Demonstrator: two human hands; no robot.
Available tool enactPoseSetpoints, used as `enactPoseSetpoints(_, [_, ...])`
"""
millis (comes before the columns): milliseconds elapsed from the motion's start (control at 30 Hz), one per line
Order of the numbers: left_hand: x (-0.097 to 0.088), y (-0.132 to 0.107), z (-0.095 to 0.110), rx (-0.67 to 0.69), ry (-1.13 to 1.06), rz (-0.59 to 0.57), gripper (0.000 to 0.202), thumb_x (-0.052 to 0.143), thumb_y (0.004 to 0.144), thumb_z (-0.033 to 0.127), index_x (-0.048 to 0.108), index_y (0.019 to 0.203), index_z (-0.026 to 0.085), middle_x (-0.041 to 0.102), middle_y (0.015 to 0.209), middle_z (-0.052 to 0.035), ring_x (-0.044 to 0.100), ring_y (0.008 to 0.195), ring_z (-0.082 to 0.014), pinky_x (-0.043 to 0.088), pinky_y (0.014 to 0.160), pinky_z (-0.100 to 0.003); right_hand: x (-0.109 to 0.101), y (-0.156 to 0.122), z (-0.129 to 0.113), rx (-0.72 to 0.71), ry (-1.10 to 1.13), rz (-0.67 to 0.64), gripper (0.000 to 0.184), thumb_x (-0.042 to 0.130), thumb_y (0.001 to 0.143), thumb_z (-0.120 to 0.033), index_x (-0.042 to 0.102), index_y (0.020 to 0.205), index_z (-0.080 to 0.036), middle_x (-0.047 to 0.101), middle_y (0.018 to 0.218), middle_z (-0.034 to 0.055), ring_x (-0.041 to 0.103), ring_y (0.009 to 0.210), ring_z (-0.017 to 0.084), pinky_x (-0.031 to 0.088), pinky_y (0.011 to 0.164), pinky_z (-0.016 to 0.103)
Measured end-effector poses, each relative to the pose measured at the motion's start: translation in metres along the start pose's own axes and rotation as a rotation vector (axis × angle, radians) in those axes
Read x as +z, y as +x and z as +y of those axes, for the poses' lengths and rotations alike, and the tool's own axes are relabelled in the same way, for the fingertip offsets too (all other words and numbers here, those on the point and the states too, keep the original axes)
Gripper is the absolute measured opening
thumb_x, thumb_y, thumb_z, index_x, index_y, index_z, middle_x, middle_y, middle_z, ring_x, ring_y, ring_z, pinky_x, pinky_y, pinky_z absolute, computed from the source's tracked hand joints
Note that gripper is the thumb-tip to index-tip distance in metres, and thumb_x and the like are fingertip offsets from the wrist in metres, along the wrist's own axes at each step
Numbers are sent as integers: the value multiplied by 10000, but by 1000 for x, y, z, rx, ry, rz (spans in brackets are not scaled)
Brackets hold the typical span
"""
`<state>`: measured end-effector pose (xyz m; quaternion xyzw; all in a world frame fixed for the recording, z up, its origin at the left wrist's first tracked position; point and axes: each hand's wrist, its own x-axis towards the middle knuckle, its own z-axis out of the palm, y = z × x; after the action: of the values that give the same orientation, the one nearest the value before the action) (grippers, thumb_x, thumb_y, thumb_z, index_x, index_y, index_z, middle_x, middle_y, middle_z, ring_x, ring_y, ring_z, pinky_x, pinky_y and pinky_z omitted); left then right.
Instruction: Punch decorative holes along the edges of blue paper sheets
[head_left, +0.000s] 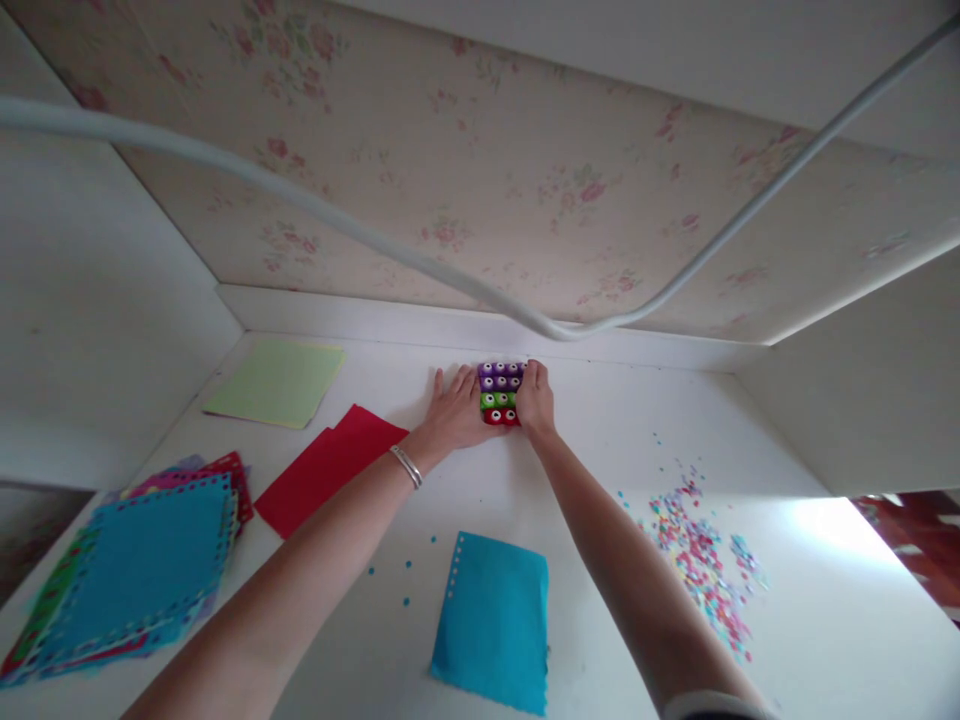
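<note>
Near the back of the white tabletop lies a small block of bumpy rows (499, 384), purple, green and red, dotted with round eye-like white spots. My left hand (455, 415) rests against its left side with the fingers stretched out and spread, the thumb along the lower edge. Curled round the right side is my right hand (535, 398), which covers the ends of the rows. Closer to me, between my forearms, a blue sheet (491, 620) lies flat, with punched holes down its left edge.
On the left are red sheets (330, 470), pale green sheets (277, 382) and a pile of coloured sheets with punched edges (161, 540). Confetti-like paper dots (697, 550) are scattered at right. A white cable (420, 262) hangs across in front of the floral wall (510, 190).
</note>
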<state>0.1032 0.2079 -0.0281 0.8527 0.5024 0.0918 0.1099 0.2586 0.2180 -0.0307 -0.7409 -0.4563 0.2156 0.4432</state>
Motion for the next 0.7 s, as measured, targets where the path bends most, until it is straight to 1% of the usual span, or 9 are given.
enactPoseSetpoints(133, [-7,5,-28,-3,8,-18,1012,413,765,809,254,1512,146,266,1584,-158,136,1474,-354,-15,1176,-595,25,4,-12,-33,31,17,519,226,968,-508,552,1205,-180,633,1195,155,571,1121,289,393,988,437])
enactPoseSetpoints(200, [-10,7,-38,3,11,-22,1017,414,764,808,261,1506,130,261,1583,-169,149,1473,-342,-2,1183,-574,33,7,-17,-56,47,42,481,239,968,-458,555,1179,-163,609,1220,168,536,1165,285,371,1020,434])
enactPoseSetpoints(300, [-11,10,-47,1,11,-22,1049,424,741,827,265,1503,124,257,1581,-184,158,1472,-337,11,1188,-558,43,11,-21,-78,73,78,446,267,958,-419,540,1180,-145,563,1267,189,473,1233,285,329,1066,442])
enactPoseSetpoints(400, [-11,11,-52,-11,5,-22,1061,420,732,840,259,1506,133,243,1587,-181,154,1473,-338,22,1188,-560,50,14,-22,-86,102,91,421,285,955,-422,536,1172,-163,564,1248,178,464,1233,288,317,1076,463])
enactPoseSetpoints(500, [-10,12,-55,-23,-6,-27,1055,410,737,843,265,1506,134,259,1579,-187,168,1469,-350,31,1183,-580,52,18,-22,-90,128,82,403,297,953,-424,542,1156,-177,569,1234,169,471,1221,287,322,1072,475])
enactPoseSetpoints(567, [-12,12,-55,-29,-14,-23,1059,423,731,844,276,1502,134,277,1569,-199,184,1462,-366,34,1175,-602,50,20,-23,-91,144,65,407,314,947,-435,545,1157,-173,569,1234,170,482,1212,284,327,1072,473])
enactPoseSetpoints(633, [-16,10,-55,-28,-25,-12,1074,458,715,843,286,1497,127,293,1559,-209,201,1455,-379,41,1170,-618,43,19,-24,-92,161,50,425,325,941,-450,541,1173,-167,562,1252,170,490,1212,277,328,1076,465])
enactPoseSetpoints(700, [-21,2,-53,-18,-38,10,1081,499,707,831,293,1493,119,300,1555,-209,212,1451,-378,56,1174,-616,31,12,-26,-96,181,41,442,337,935,-464,533,1196,-166,541,1291,167,496,1216,264,332,1080,451])
